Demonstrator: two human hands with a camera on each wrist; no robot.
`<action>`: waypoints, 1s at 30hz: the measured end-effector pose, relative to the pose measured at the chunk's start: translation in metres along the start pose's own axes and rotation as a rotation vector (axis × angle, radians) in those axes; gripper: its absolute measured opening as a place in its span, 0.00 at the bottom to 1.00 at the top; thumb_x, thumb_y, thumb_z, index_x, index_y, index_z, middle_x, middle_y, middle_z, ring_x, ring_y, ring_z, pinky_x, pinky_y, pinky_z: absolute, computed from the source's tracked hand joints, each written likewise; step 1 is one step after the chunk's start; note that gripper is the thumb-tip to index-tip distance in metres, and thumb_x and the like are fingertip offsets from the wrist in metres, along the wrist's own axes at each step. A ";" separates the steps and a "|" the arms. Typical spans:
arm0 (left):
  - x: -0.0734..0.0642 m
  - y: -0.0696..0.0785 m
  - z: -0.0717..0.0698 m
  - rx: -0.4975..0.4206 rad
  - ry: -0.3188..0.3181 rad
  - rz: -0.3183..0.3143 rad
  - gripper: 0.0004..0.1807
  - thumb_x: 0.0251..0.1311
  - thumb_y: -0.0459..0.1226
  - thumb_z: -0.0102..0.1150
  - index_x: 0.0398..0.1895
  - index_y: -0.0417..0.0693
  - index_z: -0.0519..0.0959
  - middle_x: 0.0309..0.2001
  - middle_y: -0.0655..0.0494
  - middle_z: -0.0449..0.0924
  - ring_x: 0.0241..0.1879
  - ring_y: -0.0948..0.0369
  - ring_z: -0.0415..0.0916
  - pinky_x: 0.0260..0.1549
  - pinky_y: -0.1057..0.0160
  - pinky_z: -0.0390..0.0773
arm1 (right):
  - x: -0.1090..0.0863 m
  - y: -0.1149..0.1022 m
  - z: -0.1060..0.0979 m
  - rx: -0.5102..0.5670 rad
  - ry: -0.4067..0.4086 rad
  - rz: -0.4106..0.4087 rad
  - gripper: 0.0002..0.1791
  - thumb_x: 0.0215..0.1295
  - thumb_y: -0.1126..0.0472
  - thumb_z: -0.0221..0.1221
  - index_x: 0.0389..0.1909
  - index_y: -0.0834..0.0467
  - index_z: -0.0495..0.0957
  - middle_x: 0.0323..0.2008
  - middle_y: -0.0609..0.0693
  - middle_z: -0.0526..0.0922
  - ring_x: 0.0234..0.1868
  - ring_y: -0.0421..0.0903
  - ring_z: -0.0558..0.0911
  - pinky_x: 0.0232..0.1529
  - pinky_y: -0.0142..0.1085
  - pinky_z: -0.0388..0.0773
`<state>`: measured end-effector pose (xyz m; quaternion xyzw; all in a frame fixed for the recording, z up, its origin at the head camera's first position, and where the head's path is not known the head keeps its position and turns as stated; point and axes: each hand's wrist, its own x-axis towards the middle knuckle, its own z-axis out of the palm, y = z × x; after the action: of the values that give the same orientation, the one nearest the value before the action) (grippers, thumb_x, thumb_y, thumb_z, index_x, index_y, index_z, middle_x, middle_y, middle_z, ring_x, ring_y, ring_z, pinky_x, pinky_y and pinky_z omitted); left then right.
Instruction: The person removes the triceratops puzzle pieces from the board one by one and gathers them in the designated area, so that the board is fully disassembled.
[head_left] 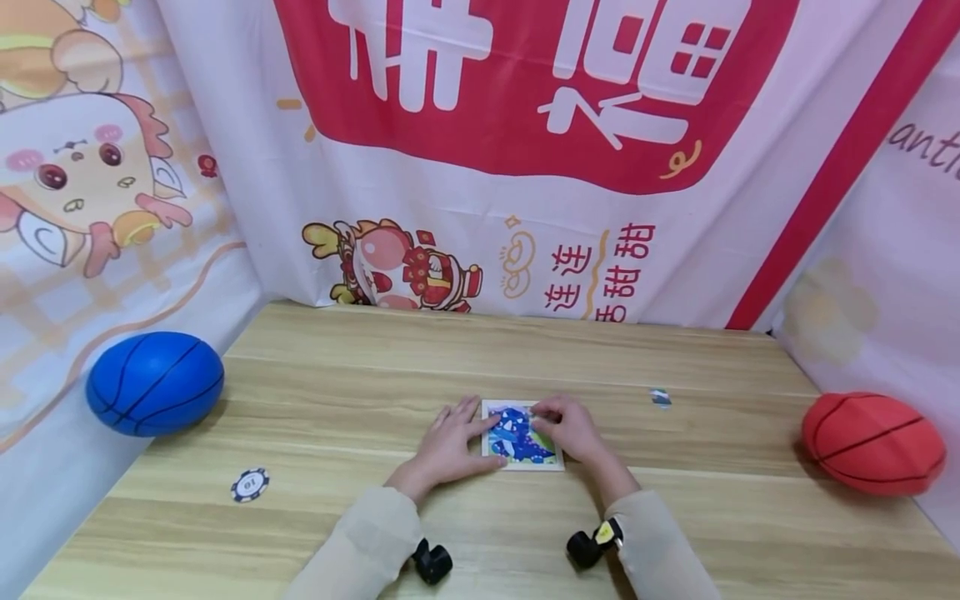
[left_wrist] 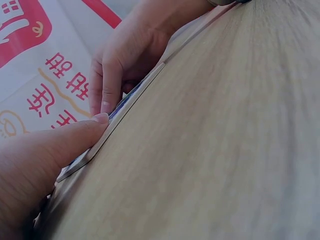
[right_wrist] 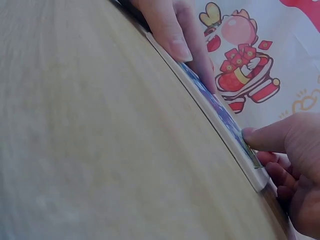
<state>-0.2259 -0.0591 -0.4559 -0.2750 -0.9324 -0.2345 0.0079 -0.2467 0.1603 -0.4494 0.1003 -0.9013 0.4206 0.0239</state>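
1. A small square puzzle board (head_left: 522, 437), showing a blue dinosaur picture in a pale frame, lies flat on the wooden surface (head_left: 480, 533), near its middle.
2. The left hand (head_left: 450, 446) rests on the left edge of the puzzle board, its fingers stretched out and lying on the frame and the picture; it is released, pressing rather than grasping.
3. In the left wrist view the thumb of the left hand (left_wrist: 45, 155) lies along the board's near edge (left_wrist: 115, 122), touching it.
4. The right hand (head_left: 570, 427) sits on the right edge and upper right corner of the puzzle board, with its fingers bent down so the tips press on the picture.
5. In the right wrist view a fingertip of the right hand (right_wrist: 280, 137) touches the top of the board (right_wrist: 220, 120) near its corner; the other fingers curl beside the board, and I cannot tell whether they grasp it.
6. A loose puzzle piece (head_left: 660, 397) lies on the surface to the right of the puzzle board, well apart from it.
7. A poker chip (head_left: 250, 484) lies well to the left of the puzzle board.
8. A blue ball (head_left: 154, 383) sits far left of the puzzle board, a red ball (head_left: 872, 442) far right.
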 end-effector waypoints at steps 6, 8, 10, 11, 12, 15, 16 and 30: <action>0.002 0.000 0.000 -0.002 0.003 -0.002 0.41 0.42 0.67 0.47 0.59 0.57 0.64 0.64 0.44 0.46 0.63 0.52 0.39 0.58 0.50 0.37 | 0.000 -0.004 0.001 -0.028 0.009 0.019 0.09 0.48 0.66 0.62 0.34 0.58 0.79 0.30 0.47 0.73 0.33 0.44 0.71 0.37 0.39 0.70; 0.001 0.000 -0.001 -0.005 0.002 -0.005 0.41 0.42 0.66 0.47 0.59 0.57 0.64 0.64 0.44 0.45 0.63 0.52 0.39 0.58 0.51 0.37 | 0.000 -0.005 0.002 -0.026 0.010 0.015 0.09 0.48 0.66 0.61 0.33 0.58 0.78 0.30 0.48 0.73 0.33 0.45 0.71 0.37 0.39 0.70; 0.001 0.001 -0.002 -0.005 0.000 -0.007 0.40 0.42 0.66 0.47 0.59 0.57 0.64 0.64 0.44 0.45 0.63 0.52 0.39 0.58 0.51 0.37 | 0.000 -0.005 0.003 -0.025 0.015 0.007 0.08 0.48 0.67 0.61 0.32 0.59 0.78 0.29 0.48 0.72 0.33 0.45 0.70 0.37 0.39 0.70; 0.001 0.001 -0.002 -0.007 0.000 -0.007 0.40 0.42 0.66 0.48 0.59 0.57 0.64 0.64 0.44 0.45 0.63 0.52 0.39 0.58 0.50 0.37 | 0.000 -0.005 0.004 -0.022 0.019 0.005 0.08 0.48 0.67 0.61 0.32 0.59 0.77 0.29 0.49 0.72 0.33 0.45 0.70 0.37 0.39 0.70; 0.001 0.001 -0.002 -0.007 -0.001 -0.007 0.40 0.43 0.66 0.48 0.59 0.57 0.64 0.64 0.44 0.45 0.63 0.52 0.39 0.58 0.50 0.37 | 0.000 -0.005 0.004 -0.021 0.024 0.001 0.08 0.48 0.67 0.61 0.32 0.60 0.77 0.29 0.49 0.72 0.32 0.45 0.70 0.36 0.38 0.70; 0.001 0.001 -0.002 -0.005 -0.001 -0.008 0.41 0.42 0.66 0.48 0.59 0.56 0.64 0.64 0.44 0.45 0.63 0.52 0.39 0.58 0.50 0.37 | 0.000 -0.005 0.006 -0.031 0.040 -0.008 0.08 0.48 0.67 0.61 0.31 0.60 0.77 0.28 0.49 0.71 0.32 0.45 0.69 0.36 0.38 0.69; 0.001 0.001 -0.002 -0.006 -0.001 -0.009 0.41 0.42 0.66 0.48 0.59 0.56 0.64 0.64 0.44 0.45 0.63 0.52 0.39 0.58 0.50 0.37 | 0.000 -0.006 0.006 -0.029 0.045 -0.011 0.08 0.47 0.67 0.61 0.31 0.60 0.77 0.28 0.49 0.71 0.32 0.46 0.69 0.36 0.38 0.69; 0.001 0.001 -0.002 0.008 -0.005 -0.009 0.40 0.43 0.65 0.49 0.59 0.57 0.64 0.64 0.43 0.46 0.63 0.52 0.40 0.58 0.50 0.38 | 0.002 -0.006 0.011 -0.045 0.063 0.012 0.06 0.48 0.66 0.61 0.29 0.60 0.75 0.28 0.49 0.70 0.31 0.45 0.68 0.34 0.37 0.67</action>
<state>-0.2264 -0.0584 -0.4536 -0.2713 -0.9345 -0.2302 0.0053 -0.2470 0.1476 -0.4522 0.0811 -0.9100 0.4033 0.0519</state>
